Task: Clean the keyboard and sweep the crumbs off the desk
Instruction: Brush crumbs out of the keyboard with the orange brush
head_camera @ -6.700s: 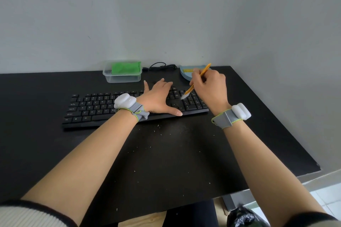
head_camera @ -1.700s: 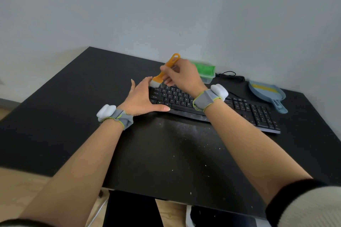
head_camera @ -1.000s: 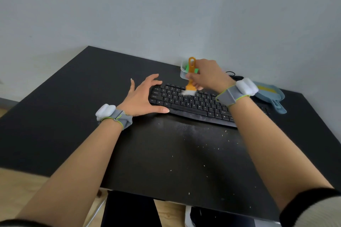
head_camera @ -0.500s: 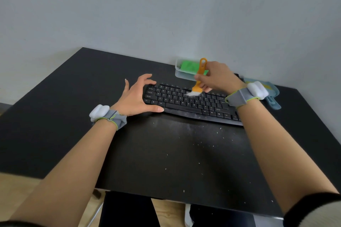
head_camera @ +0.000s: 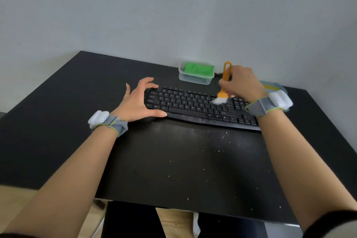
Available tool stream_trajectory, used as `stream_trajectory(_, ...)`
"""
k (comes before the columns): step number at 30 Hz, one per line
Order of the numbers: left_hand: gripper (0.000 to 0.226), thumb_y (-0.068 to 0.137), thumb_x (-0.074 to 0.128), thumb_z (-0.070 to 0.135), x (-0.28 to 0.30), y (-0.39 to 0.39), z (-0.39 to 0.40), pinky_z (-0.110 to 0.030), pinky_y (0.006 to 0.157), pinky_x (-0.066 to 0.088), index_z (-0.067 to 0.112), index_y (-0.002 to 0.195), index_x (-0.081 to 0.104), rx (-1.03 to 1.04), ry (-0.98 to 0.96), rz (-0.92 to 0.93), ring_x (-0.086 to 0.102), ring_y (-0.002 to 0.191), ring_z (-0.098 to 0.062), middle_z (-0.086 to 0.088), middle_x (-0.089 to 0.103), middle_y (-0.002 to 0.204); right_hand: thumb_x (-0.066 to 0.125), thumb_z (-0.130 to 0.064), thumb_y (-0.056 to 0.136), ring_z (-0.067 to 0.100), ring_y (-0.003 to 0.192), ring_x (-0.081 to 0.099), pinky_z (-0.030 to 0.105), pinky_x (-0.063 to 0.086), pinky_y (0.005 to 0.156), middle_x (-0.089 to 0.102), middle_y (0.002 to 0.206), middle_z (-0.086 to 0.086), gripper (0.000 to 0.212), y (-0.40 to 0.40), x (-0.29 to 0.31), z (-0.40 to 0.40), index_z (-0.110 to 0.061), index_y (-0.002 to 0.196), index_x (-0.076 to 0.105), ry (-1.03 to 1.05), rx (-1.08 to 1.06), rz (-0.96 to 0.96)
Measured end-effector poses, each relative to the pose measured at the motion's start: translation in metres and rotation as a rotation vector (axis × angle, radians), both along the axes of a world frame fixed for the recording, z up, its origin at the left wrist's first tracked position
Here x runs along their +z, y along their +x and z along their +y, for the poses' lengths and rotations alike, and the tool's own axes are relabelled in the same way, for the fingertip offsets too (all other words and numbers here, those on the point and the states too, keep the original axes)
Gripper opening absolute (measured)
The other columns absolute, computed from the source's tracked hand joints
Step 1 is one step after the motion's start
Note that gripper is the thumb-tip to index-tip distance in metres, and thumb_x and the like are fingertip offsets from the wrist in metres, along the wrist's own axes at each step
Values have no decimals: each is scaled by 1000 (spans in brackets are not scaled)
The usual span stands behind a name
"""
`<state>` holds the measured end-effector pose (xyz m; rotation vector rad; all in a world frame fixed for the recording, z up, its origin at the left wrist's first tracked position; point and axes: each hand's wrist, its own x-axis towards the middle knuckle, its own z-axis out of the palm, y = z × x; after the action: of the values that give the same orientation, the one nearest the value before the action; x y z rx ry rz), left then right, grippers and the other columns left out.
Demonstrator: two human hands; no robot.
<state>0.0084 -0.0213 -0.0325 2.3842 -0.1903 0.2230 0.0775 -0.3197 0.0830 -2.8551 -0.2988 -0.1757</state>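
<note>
A black keyboard [head_camera: 189, 105] lies across the far half of the black desk [head_camera: 58, 114]. My left hand [head_camera: 138, 100] grips the keyboard's left end, thumb along the front edge and fingers curled over the back corner. My right hand [head_camera: 242, 83] holds a small orange-handled brush [head_camera: 224, 83], its white bristles touching the keys right of the keyboard's middle. Small pale crumbs [head_camera: 218, 150] are scattered on the desk in front of the keyboard.
A clear plastic tub [head_camera: 195, 80] with a green cloth [head_camera: 199, 69] in it stands behind the keyboard by the wall. A blue dustpan [head_camera: 272, 87] shows partly behind my right wrist. The desk's front edge runs near my forearms.
My right hand has swept the brush rightward along the keyboard, from its left end to right of the middle. My left hand has stayed on the left end. The camera view shifted right.
</note>
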Motion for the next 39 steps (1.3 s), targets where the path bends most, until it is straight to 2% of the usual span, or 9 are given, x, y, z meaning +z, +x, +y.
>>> stream_trajectory(7,121,49,70,79,1,-1,-1,-54,118,-16,25,146,22,2,0,0,35,138,-7,28,35,136,63,-18,91,19,63,75,36,64,70,76,71,7,14,-4,-1,4,-5,91,67,523,33,167)
stream_trajectory(12,121,50,70,79,0,-1,-1,-54,118,-15,26,146,21,0,2,-8,36,138,-8,28,37,135,60,-22,89,21,68,74,35,61,70,74,71,7,23,-2,-5,-25,-1,87,69,250,-49,100)
stream_trajectory(15,121,49,69,80,0,0,-2,-54,118,-16,24,146,23,0,6,-6,35,138,-8,29,32,134,59,-22,85,29,76,64,28,44,56,65,64,7,25,-2,5,-41,1,81,68,66,-168,-13)
stream_trajectory(20,121,49,69,79,1,-1,-3,-54,118,-15,23,146,23,-3,4,0,35,138,-9,28,33,134,61,-20,88,21,64,74,33,63,70,76,72,9,19,-4,3,-27,-2,85,69,454,-77,125)
stream_trajectory(24,121,49,69,79,1,-1,-3,-53,118,-16,23,146,24,-6,10,-8,34,134,-3,32,32,132,59,-23,84,28,75,70,33,56,73,72,68,9,23,0,1,-36,-2,77,66,113,-141,44)
stream_trajectory(27,121,48,69,80,1,0,-4,-51,118,-17,23,146,27,-8,3,-8,30,129,4,46,24,124,57,-25,81,33,84,67,40,56,79,72,77,15,20,-2,11,-40,-6,77,62,65,-209,-8)
stream_trajectory(32,121,48,70,79,0,1,-4,-50,118,-17,23,146,25,-8,-7,2,31,127,4,33,32,131,62,-21,89,19,58,73,33,63,64,75,69,6,20,-5,10,-8,-2,93,67,530,-60,47)
stream_trajectory(35,122,48,71,79,0,0,-5,-51,119,-17,23,146,26,-6,-12,6,30,128,4,40,28,126,64,-18,94,21,59,72,33,62,61,76,71,8,19,-10,-1,25,1,100,66,686,66,159)
stream_trajectory(39,122,49,73,77,-1,0,-4,-51,118,-17,26,146,20,1,-28,7,33,134,1,27,40,134,64,-19,96,25,61,70,39,62,65,76,77,15,13,-17,-11,66,-7,90,65,791,199,228)
